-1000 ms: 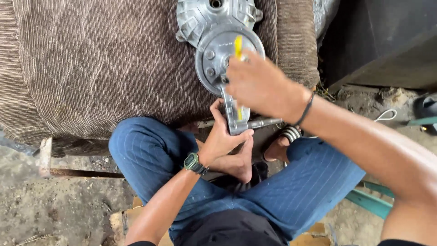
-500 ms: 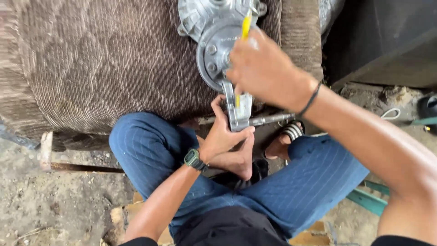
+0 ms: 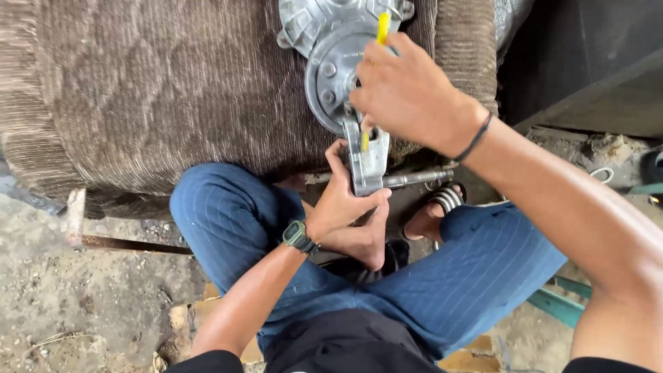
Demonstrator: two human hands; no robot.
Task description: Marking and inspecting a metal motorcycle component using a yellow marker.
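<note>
A round grey metal part (image 3: 331,65) with bolts on its face lies on a brown ribbed cushion (image 3: 152,90). It is near the top edge of the cushion, toward the right side.

The right hand (image 3: 407,93) is over the metal part and covers its right half. Its fingers are curled shut around a tool with a yellow handle (image 3: 382,27). The yellow end sticks up above the hand, and a bit of yellow shows again just under the fingers. The tool's tip cannot be seen.

Just below the round part hangs a grey metal bracket (image 3: 367,162). The left hand (image 3: 345,204) holds this bracket from below, with the thumb and fingers pinched on its sides. A dark watch (image 3: 299,237) sits on the left wrist. A thin black band (image 3: 475,137) is around the right wrist.

A metal rod (image 3: 418,178) sticks out to the right of the bracket.

Below the cushion are the person's legs in blue trousers (image 3: 476,276). A foot in a striped sandal (image 3: 442,204) rests on the ground just right of the bracket.
</note>
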